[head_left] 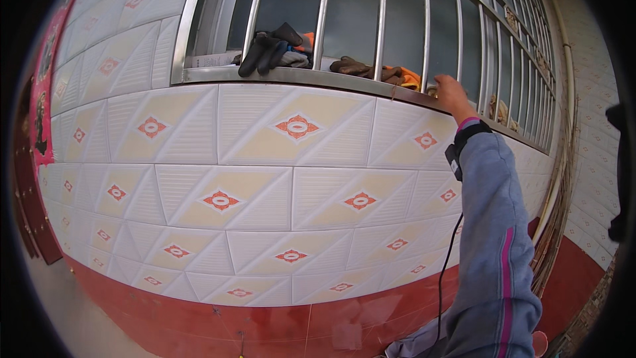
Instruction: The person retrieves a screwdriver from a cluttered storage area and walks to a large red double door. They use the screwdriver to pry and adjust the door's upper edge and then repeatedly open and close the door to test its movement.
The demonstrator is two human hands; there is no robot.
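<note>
My right hand reaches up to the metal window sill, its fingers curled at the base of the upright bars. Something small and yellowish shows by the fingertips, but I cannot make out what it is. Just left of the hand lie orange-yellow gloves and a brown glove, behind the bars. Farther left, black gloves hang partly over the sill's edge, with grey, blue and orange cloth pieces beside them. My left hand is not in view.
Metal bars cover the window. White tiles with red motifs face the wall above a red base band. A pale pipe and bundled thin sticks stand at the right. A black cable hangs beside my right sleeve.
</note>
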